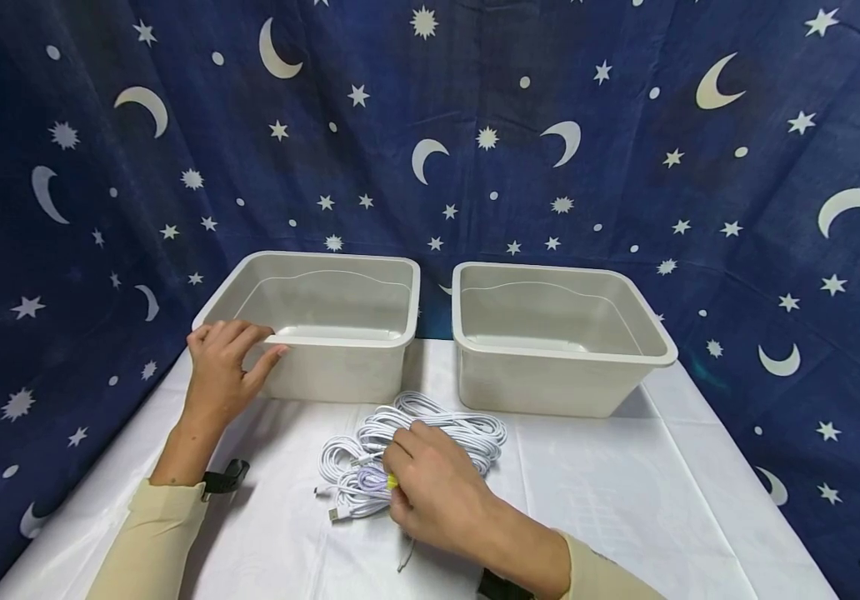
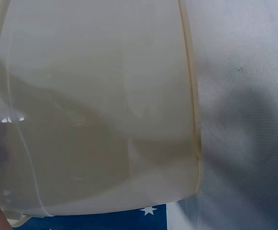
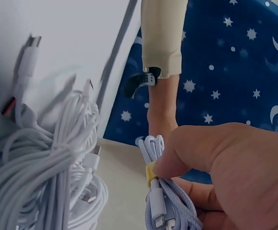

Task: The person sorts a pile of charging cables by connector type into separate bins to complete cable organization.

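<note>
With fingers over the front rim and thumb on the outside, my left hand point(image 1: 222, 371) grips the left beige plastic bin point(image 1: 336, 375). That bin's wall fills most of the left wrist view, with a sliver of the hand at the left edge. My right hand point(image 1: 441, 483) pinches a coiled lavender braided charging cable point(image 3: 179, 208) bound with a yellow tie point(image 3: 151, 173). The cable's metal connector tips show in the right wrist view. Beside and behind this hand lies a pile of white coiled cables point(image 1: 418, 412), some with USB plugs point(image 1: 340, 512).
A second beige bin point(image 1: 535, 383) stands to the right of the first, a narrow gap between them. Both rest on a white cloth point(image 1: 595, 492). Behind and at the sides hangs a dark blue curtain point(image 1: 490, 75) with moons and stars.
</note>
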